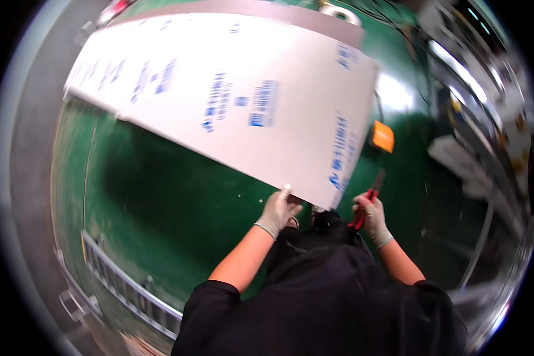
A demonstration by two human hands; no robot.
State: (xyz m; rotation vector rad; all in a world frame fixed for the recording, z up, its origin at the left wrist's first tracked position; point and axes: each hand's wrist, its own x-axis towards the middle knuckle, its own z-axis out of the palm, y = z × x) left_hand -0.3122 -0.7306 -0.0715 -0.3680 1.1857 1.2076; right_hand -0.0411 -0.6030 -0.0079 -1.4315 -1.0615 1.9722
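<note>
A large white sheet (237, 101) with blue print marks, covered in film, stretches from the upper left down to its near corner in front of me, raised above the green floor. My left hand (277, 212), in a pale glove, grips the sheet's near edge by that corner. My right hand (371, 215), also gloved, holds a red-handled tool (365, 207) just right of the sheet's corner, apart from the sheet. My dark clothing fills the bottom middle.
The green floor (178, 196) lies under the sheet. A small orange object (382, 136) sits to the right of the sheet. A metal grate or rail (124, 291) runs along the lower left. Blurred shiny metal equipment (480, 136) stands at the right.
</note>
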